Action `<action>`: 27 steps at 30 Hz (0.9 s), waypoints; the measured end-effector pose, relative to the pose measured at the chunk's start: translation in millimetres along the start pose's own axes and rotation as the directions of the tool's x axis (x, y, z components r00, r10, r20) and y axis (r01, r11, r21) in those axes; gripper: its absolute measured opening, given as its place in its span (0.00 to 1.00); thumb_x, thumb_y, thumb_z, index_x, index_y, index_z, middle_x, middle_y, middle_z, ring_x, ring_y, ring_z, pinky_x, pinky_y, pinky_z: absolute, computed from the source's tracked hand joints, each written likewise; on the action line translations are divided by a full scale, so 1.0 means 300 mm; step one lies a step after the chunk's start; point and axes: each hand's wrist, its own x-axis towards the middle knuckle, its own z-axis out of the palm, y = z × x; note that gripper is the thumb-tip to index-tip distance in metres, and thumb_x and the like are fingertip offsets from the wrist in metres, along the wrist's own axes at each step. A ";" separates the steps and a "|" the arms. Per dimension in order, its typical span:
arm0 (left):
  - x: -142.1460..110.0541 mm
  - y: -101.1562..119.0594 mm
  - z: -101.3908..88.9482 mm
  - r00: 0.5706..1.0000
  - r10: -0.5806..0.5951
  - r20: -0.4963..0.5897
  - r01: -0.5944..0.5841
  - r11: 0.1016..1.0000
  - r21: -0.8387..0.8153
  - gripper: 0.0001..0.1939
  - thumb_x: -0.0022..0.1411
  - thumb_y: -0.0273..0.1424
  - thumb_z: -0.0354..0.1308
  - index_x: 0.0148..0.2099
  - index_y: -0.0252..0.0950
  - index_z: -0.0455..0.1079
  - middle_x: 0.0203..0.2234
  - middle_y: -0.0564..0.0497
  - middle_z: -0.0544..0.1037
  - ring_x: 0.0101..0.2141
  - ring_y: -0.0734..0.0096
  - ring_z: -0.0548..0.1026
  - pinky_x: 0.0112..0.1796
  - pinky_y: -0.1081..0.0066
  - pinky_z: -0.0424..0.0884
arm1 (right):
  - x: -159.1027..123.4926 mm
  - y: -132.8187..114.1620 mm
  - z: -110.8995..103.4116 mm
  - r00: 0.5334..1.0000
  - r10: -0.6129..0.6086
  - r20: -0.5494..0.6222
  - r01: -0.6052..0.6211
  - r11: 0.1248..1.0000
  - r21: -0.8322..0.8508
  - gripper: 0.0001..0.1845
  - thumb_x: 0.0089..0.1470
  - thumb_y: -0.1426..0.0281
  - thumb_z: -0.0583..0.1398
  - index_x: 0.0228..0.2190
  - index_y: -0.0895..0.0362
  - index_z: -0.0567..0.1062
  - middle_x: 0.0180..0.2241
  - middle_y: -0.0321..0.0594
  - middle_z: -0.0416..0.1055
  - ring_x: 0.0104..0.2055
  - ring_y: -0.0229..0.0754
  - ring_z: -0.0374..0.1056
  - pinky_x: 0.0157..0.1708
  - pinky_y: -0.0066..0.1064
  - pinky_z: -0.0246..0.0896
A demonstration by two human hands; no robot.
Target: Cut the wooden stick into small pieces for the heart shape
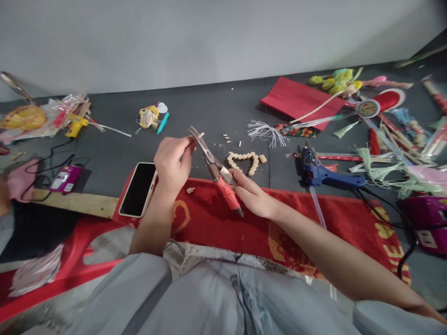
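The dark grey floor (209,107) carries a red patterned mat (216,223); beyond it lies a blue glue gun (324,173).

Red mat (314,218), right end: yellow letters, partly legible "ME"; rest unreadable.

Left hand (172,163): bare, no rings or watch visible.
Right hand (253,195): bare, no glove.
Forearms: uncovered, sleeves absent up to the frame edge.
Legs: pale grey-blue fabric, smooth, with a centre seam, nearer the camera than the red mat (296,223).
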 end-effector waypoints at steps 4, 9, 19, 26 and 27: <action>0.001 -0.005 -0.004 1.000 0.021 -0.003 -0.020 0.999 0.027 0.10 0.68 0.30 0.52 0.38 0.37 0.75 0.28 0.49 0.79 0.32 0.70 0.75 0.39 0.68 0.68 | 0.001 0.001 0.000 0.999 0.042 -0.019 -0.043 0.999 -0.014 0.09 0.57 0.67 0.50 0.40 0.55 0.64 0.33 0.37 0.63 0.37 0.41 0.60 0.40 0.36 0.59; 0.004 -0.009 -0.001 0.992 0.113 -0.053 -0.109 0.992 0.070 0.10 0.68 0.28 0.52 0.36 0.37 0.74 0.26 0.51 0.79 0.30 0.71 0.73 0.36 0.69 0.67 | 0.003 -0.004 -0.001 0.998 0.058 -0.033 -0.059 0.998 -0.017 0.08 0.58 0.66 0.50 0.38 0.55 0.65 0.32 0.36 0.63 0.36 0.40 0.59 0.40 0.36 0.59; 0.005 -0.012 -0.003 0.997 0.080 0.000 -0.080 0.989 0.122 0.12 0.68 0.30 0.51 0.35 0.38 0.74 0.25 0.51 0.78 0.30 0.71 0.73 0.36 0.69 0.67 | 0.003 -0.005 -0.001 0.996 0.085 -0.011 -0.084 0.996 0.018 0.09 0.57 0.65 0.50 0.38 0.55 0.65 0.32 0.35 0.63 0.36 0.40 0.59 0.39 0.34 0.58; 0.005 -0.014 -0.004 0.995 0.104 -0.001 -0.103 0.991 0.081 0.10 0.68 0.28 0.51 0.37 0.38 0.74 0.26 0.51 0.78 0.30 0.71 0.72 0.36 0.69 0.66 | 0.001 -0.005 0.001 0.998 0.051 -0.038 -0.050 0.999 0.020 0.22 0.62 0.49 0.46 0.35 0.54 0.65 0.32 0.37 0.62 0.36 0.41 0.59 0.39 0.35 0.58; 0.005 -0.014 -0.004 0.995 0.101 0.006 -0.101 0.992 0.074 0.10 0.68 0.28 0.51 0.37 0.39 0.74 0.26 0.51 0.78 0.30 0.70 0.72 0.37 0.68 0.66 | 0.000 -0.004 -0.001 0.999 0.030 -0.035 -0.029 0.999 0.027 0.25 0.61 0.45 0.45 0.35 0.54 0.65 0.32 0.38 0.62 0.36 0.42 0.59 0.38 0.36 0.58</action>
